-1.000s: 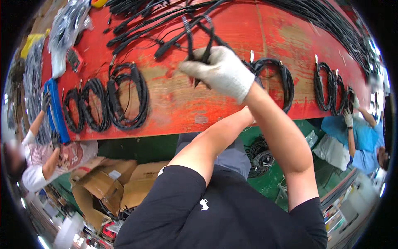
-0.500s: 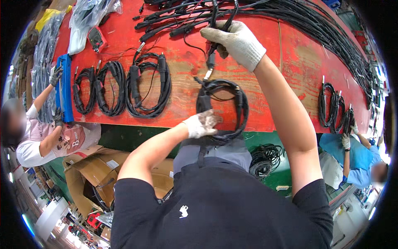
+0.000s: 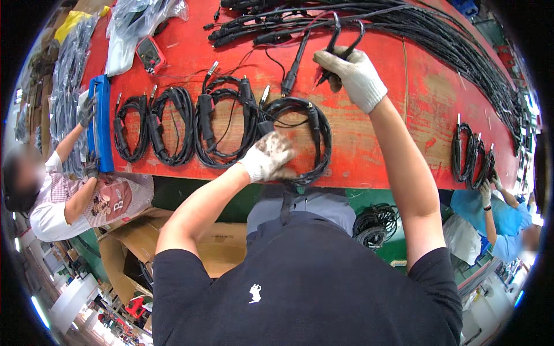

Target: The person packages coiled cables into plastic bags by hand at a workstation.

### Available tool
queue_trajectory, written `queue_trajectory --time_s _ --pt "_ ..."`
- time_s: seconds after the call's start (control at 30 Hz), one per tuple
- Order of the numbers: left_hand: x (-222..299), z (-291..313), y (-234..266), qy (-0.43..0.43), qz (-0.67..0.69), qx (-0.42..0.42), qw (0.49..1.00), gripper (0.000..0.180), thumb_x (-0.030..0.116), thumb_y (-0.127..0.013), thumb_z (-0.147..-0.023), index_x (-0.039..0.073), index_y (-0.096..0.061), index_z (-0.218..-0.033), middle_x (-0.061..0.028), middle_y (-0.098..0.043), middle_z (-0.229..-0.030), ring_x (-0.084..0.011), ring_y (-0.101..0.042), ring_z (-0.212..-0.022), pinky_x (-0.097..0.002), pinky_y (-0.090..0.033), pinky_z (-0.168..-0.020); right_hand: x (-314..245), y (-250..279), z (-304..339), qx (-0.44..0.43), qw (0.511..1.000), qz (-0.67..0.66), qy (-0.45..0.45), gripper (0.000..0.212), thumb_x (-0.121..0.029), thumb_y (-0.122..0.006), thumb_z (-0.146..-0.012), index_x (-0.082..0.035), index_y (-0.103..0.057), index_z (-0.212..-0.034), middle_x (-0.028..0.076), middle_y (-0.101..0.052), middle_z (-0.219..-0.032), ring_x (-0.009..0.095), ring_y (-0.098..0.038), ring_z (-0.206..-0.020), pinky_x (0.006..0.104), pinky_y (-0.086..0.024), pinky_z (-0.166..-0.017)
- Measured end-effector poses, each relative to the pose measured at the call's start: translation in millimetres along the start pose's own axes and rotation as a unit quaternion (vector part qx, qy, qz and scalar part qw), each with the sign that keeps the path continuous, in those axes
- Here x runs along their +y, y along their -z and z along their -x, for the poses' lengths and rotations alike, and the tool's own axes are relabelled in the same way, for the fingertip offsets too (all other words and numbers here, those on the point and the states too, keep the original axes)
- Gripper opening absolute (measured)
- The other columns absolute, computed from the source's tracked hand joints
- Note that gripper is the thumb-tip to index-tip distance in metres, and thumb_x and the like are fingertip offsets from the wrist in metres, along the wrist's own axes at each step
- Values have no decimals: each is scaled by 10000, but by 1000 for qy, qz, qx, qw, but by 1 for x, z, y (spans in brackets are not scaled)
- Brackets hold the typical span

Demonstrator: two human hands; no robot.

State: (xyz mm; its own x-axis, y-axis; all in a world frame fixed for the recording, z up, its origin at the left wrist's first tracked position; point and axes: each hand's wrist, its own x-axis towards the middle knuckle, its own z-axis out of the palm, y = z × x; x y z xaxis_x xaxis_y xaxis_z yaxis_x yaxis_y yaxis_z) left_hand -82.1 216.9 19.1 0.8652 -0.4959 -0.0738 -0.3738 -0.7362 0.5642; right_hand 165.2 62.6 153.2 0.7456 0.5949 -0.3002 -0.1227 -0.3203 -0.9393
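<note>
My left hand (image 3: 269,155), in a dirty white glove, is closed round the near left side of a black coiled cable (image 3: 328,144) on the red table; the hand is slightly blurred. A silver pin (image 3: 265,94) sticks up from this coil. In my gloved right hand (image 3: 353,76), raised beyond the coil, are two dark pen-like test probes (image 3: 336,36), tips pointing down to the left. Just left of that hand lies a black cable connector (image 3: 289,82), apart from the pin. To the coil's left lie several similar coils, the nearest a larger coiled cable (image 3: 203,124).
A red multimeter (image 3: 150,55) with thin leads lies at the far left. Long black cables (image 3: 427,43) spread along the back. A blue case (image 3: 101,124) stands by a co-worker on the left; another co-worker handles coils (image 3: 473,153) at the right. Cardboard boxes (image 3: 222,239) stand below the table.
The held coil has slid left, close against the neighbouring coil, with my left hand on it. Its silver pin has come apart from the black connector. My right hand has shifted slightly right.
</note>
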Motion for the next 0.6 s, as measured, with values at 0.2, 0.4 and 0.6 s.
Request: queue_trajectory --time_s 0.2,0.4,0.6 --pt "-57 -103 40 271 -122 119 947 414 354 -646 -919 123 -565 -1252 -166 -625 -1160 -375 -589 -1097 -500 -468 -935 -20 -9 9 19 1000 -12 -13 332 -362 -753 -917 -34 -749 -967 -27 -609 -679 50 -512 -551 238 -419 -492" --pt "-144 -158 51 218 -254 31 942 208 186 -489 -945 137 -652 -1065 -145 -732 -964 -347 -713 -907 -479 -561 -752 -46 5 4 16 1000 -17 14 285 -321 -751 -922 -50 -763 -1010 -39 -630 -712 43 -513 -563 227 -410 -496" --pt "-212 -129 105 237 -189 124 945 167 225 -562 -949 165 -659 -1072 -150 -695 -1066 -378 -662 -993 -498 -530 -840 -27 8 0 22 999 -20 -23 310 -314 -754 -917 -20 -754 -1015 -20 -632 -719 51 -522 -575 232 -427 -515"
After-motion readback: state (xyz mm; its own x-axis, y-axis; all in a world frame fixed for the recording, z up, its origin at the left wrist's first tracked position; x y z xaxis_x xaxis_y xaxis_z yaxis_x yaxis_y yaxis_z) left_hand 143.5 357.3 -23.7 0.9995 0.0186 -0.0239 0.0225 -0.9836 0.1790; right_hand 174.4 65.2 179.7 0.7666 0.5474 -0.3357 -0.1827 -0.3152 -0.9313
